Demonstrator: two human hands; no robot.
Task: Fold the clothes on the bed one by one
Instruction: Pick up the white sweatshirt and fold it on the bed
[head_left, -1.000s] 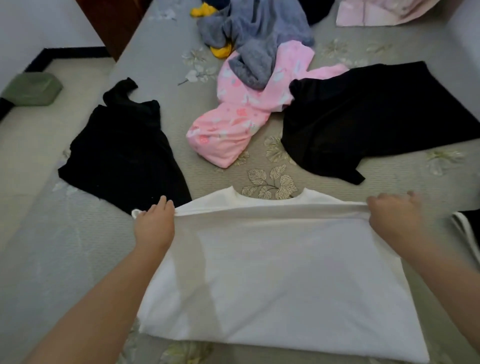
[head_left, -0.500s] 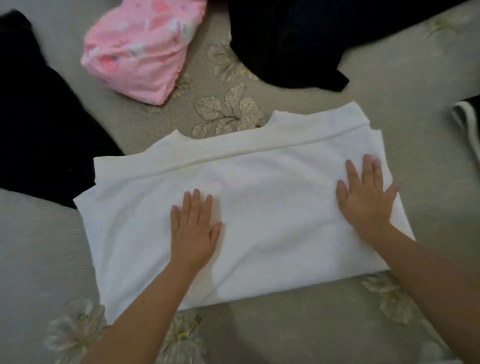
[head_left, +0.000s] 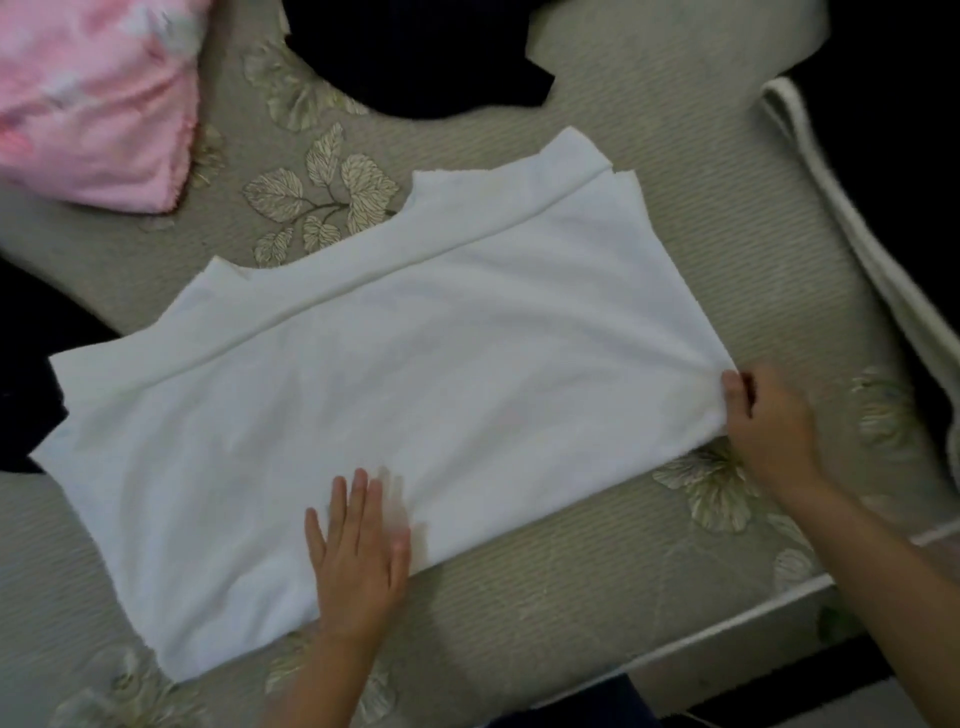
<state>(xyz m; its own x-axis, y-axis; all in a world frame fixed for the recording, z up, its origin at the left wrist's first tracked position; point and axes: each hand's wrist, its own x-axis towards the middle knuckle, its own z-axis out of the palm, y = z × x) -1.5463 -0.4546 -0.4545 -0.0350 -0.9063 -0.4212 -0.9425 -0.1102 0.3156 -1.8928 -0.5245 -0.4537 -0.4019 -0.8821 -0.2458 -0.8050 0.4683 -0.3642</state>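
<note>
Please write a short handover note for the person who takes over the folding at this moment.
Left hand: flat, pressing the near edge of the white cotton T-shirt.
Right hand: its grip pinches the shirt's right edge.
The shirt lies on the grey leaf-patterned bed cover, folded once.
Left: fold it sideways, then the pink printed garment and the black garment at the far side.

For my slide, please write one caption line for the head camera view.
Left hand pressing flat on a half-folded white shirt while the right hand pinches its side edge.
</note>
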